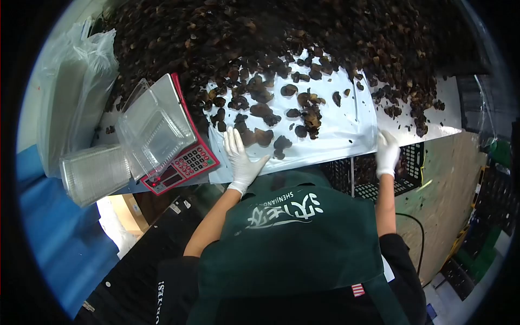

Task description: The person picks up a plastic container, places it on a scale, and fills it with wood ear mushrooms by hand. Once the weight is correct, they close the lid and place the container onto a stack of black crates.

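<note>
My left hand [241, 162], in a white glove, lies flat with spread fingers on the front left part of a white plastic sheet [336, 127]. At the sheet's right front edge, my right hand [387, 154], also in a white glove, has its fingers bent around the sheet's border. Loose dark brown wood ear mushrooms [311, 111] are scattered over the sheet, some close to my left fingertips. Behind them spreads a large heap of the same mushrooms [227, 38].
To the left, a red scale [192, 162] carries a clear plastic container [157, 130]. Beside it are stacked clear trays [95, 173] and a bagged stack [76, 92]. A black crate [401, 187] stands below the table edge at right. Blue material [59, 233] hangs at far left.
</note>
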Available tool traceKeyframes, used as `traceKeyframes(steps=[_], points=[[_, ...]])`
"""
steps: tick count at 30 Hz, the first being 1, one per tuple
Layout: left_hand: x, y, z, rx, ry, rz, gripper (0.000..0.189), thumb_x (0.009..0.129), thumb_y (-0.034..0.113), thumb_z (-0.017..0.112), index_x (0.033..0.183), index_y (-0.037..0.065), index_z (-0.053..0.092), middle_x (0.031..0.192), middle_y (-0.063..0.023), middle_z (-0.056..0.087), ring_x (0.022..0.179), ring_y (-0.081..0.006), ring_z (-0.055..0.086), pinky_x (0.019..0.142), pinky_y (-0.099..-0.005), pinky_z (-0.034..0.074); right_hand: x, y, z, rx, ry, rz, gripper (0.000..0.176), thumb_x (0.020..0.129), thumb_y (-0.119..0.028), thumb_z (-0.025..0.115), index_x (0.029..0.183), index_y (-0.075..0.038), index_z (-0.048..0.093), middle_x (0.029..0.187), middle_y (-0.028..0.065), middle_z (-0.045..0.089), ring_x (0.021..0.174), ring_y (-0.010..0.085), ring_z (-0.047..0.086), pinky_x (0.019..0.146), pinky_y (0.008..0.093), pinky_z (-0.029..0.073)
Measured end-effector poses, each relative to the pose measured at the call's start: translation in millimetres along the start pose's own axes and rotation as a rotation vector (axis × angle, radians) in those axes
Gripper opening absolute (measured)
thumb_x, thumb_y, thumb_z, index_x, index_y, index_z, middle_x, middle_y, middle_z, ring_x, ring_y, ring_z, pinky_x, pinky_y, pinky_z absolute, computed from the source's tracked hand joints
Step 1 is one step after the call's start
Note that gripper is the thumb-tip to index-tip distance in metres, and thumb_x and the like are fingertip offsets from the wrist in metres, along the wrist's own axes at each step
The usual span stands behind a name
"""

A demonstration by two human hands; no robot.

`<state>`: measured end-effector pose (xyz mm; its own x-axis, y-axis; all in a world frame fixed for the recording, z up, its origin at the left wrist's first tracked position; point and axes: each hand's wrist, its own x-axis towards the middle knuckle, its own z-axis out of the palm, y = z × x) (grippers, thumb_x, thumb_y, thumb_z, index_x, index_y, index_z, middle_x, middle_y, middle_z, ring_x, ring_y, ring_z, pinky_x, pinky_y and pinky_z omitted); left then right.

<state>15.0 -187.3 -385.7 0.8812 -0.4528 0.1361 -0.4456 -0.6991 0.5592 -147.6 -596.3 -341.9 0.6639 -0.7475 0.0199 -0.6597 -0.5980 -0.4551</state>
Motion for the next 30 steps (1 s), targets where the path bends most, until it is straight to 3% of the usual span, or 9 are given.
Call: traceKeyframes(steps=[7, 11, 14, 16, 17, 19, 23, 27, 30], points=[[1.0, 2.5, -1.6, 0.015, -0.014, -0.015, 0.125, 0.064, 0.037, 0.088, 0.152, -0.006, 0.010, 0.157, -0.0285, 0.013, 0.145, -0.0454, 0.012, 0.119, -0.0531, 0.011, 49.6, -138.3, 113.7, 0.296, -0.195, -0.589, 0.031, 0.082, -0.005, 0.066, 0.113, -0.008, 0.070, 0.115, 0.0139, 0.067, 0.106, 0.0335, 0.062, 0.093, 0.0379, 0.049], [0.6, 2.3, -1.8, 0.006, -0.007, -0.020, 0.126, 0.063, 0.035, 0.089, 0.152, -0.006, 0.011, 0.157, -0.0284, 0.013, 0.145, -0.0452, 0.012, 0.120, -0.0515, 0.012, 67.5, -138.8, 93.8, 0.432, -0.459, -0.286, 0.023, 0.086, -0.004, 0.065, 0.108, -0.006, 0.072, 0.104, 0.0140, 0.068, 0.091, 0.0260, 0.067, 0.084, 0.0316, 0.052], [0.4, 0.3, -0.9, -0.014, 0.006, -0.016, 0.126, 0.062, 0.035, 0.089, 0.152, -0.006, 0.012, 0.157, -0.0287, 0.014, 0.145, -0.0451, 0.013, 0.120, -0.0513, 0.013, 64.9, -72.0, 40.4, 0.213, -0.040, -0.224, 0.017, 0.085, -0.008, 0.065, 0.099, -0.005, 0.073, 0.096, 0.0141, 0.070, 0.085, 0.0224, 0.068, 0.078, 0.0306, 0.052], [1.6, 0.4, -1.3, -0.024, 0.006, -0.018, 0.125, 0.062, 0.035, 0.089, 0.152, -0.007, 0.012, 0.157, -0.0289, 0.015, 0.145, -0.0451, 0.013, 0.119, -0.0514, 0.013, 60.0, 22.9, 3.9, -0.026, -0.057, -0.001, 0.022, 0.078, -0.010, 0.069, 0.099, -0.004, 0.073, 0.098, 0.0160, 0.070, 0.087, 0.0316, 0.068, 0.078, 0.0383, 0.053], [1.2, 0.3, -1.4, -0.028, 0.003, -0.022, 0.125, 0.062, 0.035, 0.089, 0.152, -0.007, 0.013, 0.157, -0.0290, 0.016, 0.145, -0.0451, 0.014, 0.119, -0.0516, 0.013, 40.4, -4.9, -33.4, -0.495, -0.028, 0.077, 0.031, 0.081, -0.007, 0.062, 0.110, -0.006, 0.072, 0.103, 0.0180, 0.068, 0.092, 0.0335, 0.066, 0.084, 0.0391, 0.052], [1.7, 0.6, -2.1, -0.016, -0.005, -0.026, 0.124, 0.062, 0.036, 0.089, 0.151, -0.007, 0.013, 0.157, -0.0292, 0.016, 0.145, -0.0452, 0.015, 0.119, -0.0517, 0.013, 29.1, -0.6, -33.0, -0.563, 0.102, 0.011, 0.036, 0.081, -0.010, 0.066, 0.116, -0.006, 0.070, 0.102, 0.0182, 0.069, 0.092, 0.0318, 0.066, 0.085, 0.0386, 0.053], [3.0, 3.3, -5.1, 0.011, -0.035, -0.030, 0.123, 0.063, 0.037, 0.088, 0.151, -0.008, 0.014, 0.156, -0.0298, 0.017, 0.145, -0.0458, 0.015, 0.119, -0.0521, 0.013, -1.6, -86.5, 30.3, 0.327, -0.291, -0.137, 0.036, 0.080, -0.018, 0.075, 0.113, -0.004, 0.070, 0.102, 0.0170, 0.069, 0.095, 0.0272, 0.067, 0.086, 0.0388, 0.053], [2.1, 3.5, -5.2, 0.003, -0.032, -0.023, 0.123, 0.063, 0.036, 0.088, 0.151, -0.009, 0.014, 0.156, -0.0302, 0.017, 0.144, -0.0462, 0.015, 0.119, -0.0523, 0.013, -17.3, -153.8, 92.4, 0.076, -0.196, -0.484, 0.038, 0.081, -0.026, 0.074, 0.114, -0.008, 0.068, 0.107, 0.0149, 0.068, 0.096, 0.0320, 0.064, 0.085, 0.0400, 0.051], [2.1, 3.6, -5.7, 0.006, -0.032, -0.025, 0.123, 0.062, 0.035, 0.088, 0.151, -0.009, 0.014, 0.156, -0.0303, 0.017, 0.144, -0.0463, 0.015, 0.119, -0.0523, 0.013, -0.9, -165.2, 94.2, 0.321, -0.260, -0.308, 0.028, 0.084, -0.018, 0.072, 0.109, -0.008, 0.070, 0.098, 0.0107, 0.070, 0.084, 0.0227, 0.064, 0.077, 0.0338, 0.051]])
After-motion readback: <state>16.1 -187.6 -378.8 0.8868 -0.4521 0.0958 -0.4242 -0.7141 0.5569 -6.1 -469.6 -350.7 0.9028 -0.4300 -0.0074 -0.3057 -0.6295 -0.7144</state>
